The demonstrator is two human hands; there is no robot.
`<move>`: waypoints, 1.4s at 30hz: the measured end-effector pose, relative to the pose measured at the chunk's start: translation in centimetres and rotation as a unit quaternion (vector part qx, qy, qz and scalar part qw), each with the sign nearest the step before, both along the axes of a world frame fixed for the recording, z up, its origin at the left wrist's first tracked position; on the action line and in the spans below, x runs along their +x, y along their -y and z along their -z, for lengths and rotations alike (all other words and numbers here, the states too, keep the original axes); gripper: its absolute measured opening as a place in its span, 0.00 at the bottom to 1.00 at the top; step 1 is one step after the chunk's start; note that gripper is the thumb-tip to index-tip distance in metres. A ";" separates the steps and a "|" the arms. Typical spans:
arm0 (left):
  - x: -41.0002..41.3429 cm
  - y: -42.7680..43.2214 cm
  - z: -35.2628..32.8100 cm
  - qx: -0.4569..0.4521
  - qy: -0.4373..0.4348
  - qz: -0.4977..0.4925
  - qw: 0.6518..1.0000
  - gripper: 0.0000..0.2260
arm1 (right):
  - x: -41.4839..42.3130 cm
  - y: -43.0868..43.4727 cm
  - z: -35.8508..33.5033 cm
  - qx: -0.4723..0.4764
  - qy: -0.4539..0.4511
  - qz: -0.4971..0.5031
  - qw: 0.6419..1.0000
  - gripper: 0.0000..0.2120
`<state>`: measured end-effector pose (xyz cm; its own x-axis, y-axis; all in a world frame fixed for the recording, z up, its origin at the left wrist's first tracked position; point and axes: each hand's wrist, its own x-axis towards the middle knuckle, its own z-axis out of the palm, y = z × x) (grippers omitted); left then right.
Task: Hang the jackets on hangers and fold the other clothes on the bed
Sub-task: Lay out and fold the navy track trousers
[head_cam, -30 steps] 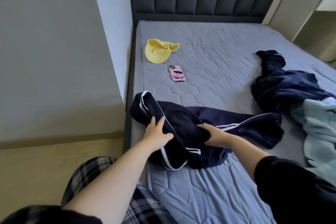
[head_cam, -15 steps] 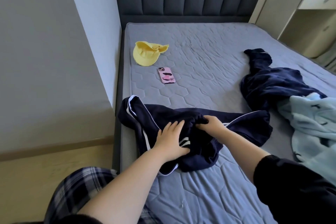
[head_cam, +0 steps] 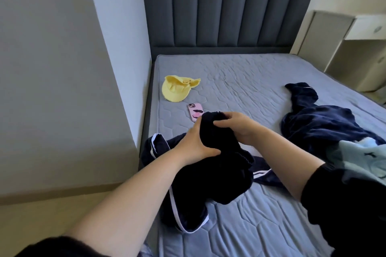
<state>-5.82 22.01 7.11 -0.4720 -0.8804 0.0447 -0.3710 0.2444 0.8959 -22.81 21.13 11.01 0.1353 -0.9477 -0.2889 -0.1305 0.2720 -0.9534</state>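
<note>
Above bed (head_cam: 240, 81), left hand (head_cam: 194, 146) and right hand (head_cam: 240, 127) grip trousers (head_cam: 219, 173), perhaps.

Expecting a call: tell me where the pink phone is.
Head view: the pink phone lies left on the mattress, between the yellow hat and the held navy garment.
</note>
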 end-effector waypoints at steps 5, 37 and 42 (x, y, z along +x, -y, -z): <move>5.9 2.2 -7.6 -0.037 0.003 -0.119 0.992 0.30 | 6.7 3.1 -7.2 -0.045 0.052 -0.072 0.995 0.14; 56.6 -38.7 -50.1 -0.246 0.389 -0.770 0.442 0.15 | 62.2 -15.2 -42.7 -0.650 -0.118 -0.201 0.724 0.13; 58.1 -39.5 -47.8 -0.220 0.375 -0.787 0.437 0.15 | 63.0 -15.7 -41.3 -0.601 -0.129 -0.201 0.762 0.10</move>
